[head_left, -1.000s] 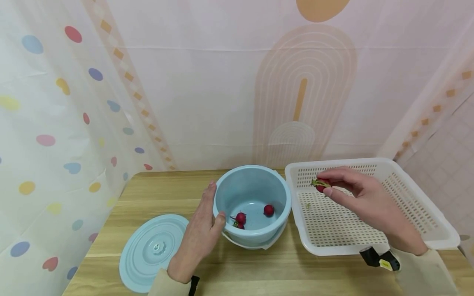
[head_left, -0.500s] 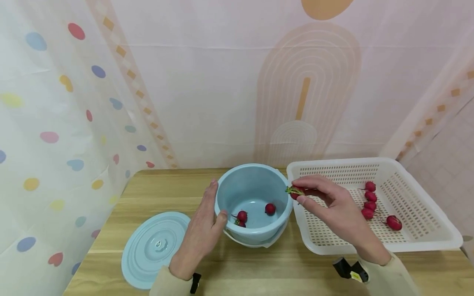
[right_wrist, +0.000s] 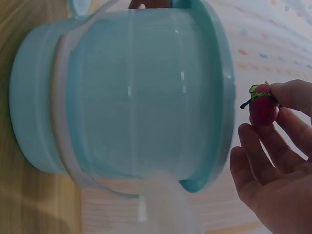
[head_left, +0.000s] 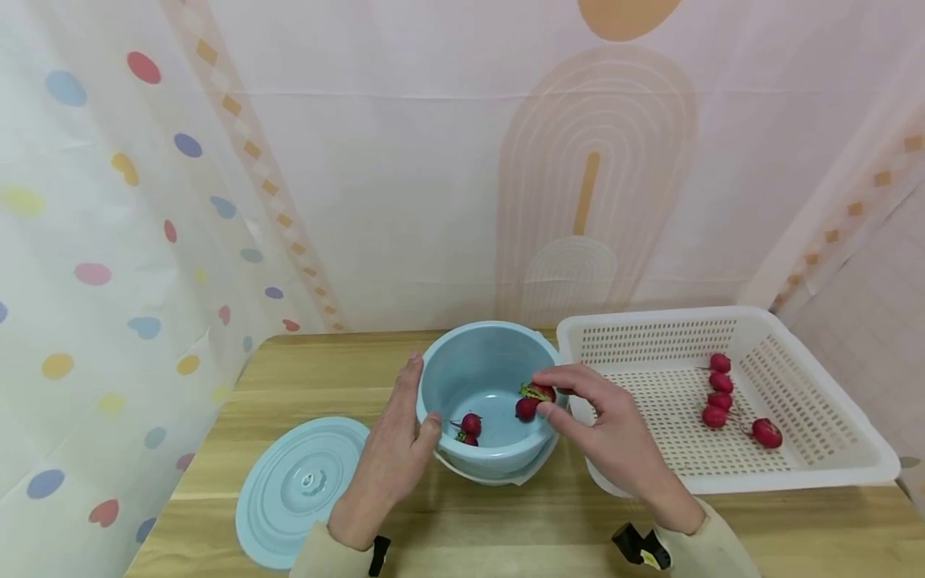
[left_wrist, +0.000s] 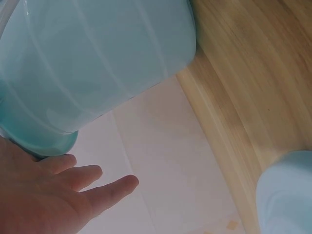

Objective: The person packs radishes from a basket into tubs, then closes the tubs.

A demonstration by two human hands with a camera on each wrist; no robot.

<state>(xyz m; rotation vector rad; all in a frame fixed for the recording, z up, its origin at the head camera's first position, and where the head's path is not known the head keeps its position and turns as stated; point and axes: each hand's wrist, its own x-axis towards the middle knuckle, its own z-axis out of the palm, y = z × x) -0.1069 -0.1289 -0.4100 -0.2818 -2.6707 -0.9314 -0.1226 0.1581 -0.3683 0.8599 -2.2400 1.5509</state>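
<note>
A light blue bucket (head_left: pixel 470 464) stands upright on the table with a few red radishes (head_left: pixel 471 423) on its floor. Between thumb and fingers, my right hand (head_left: pixel 614 425) pinches a radish (right_wrist: pixel 263 108) with short green stems, held over the bucket's right rim. My left hand (head_left: pixel 393 449) rests with extended fingers against the bucket's left side, its fingertips at the rim. In the left wrist view those fingers (left_wrist: pixel 109 192) are straight beside the bucket wall.
A white perforated basket (head_left: pixel 650 321) sits right of the bucket, with several radishes (head_left: pixel 715 416) toward its right side. The bucket's round blue lid (head_left: pixel 275 514) lies on the wooden table (head_left: pixel 520 530) at left. A patterned curtain (head_left: pixel 419 201) hangs behind.
My right hand has carried the radish leftward from over the basket to over the bucket, uncovering the radishes in the basket. My left hand has stayed at the bucket.
</note>
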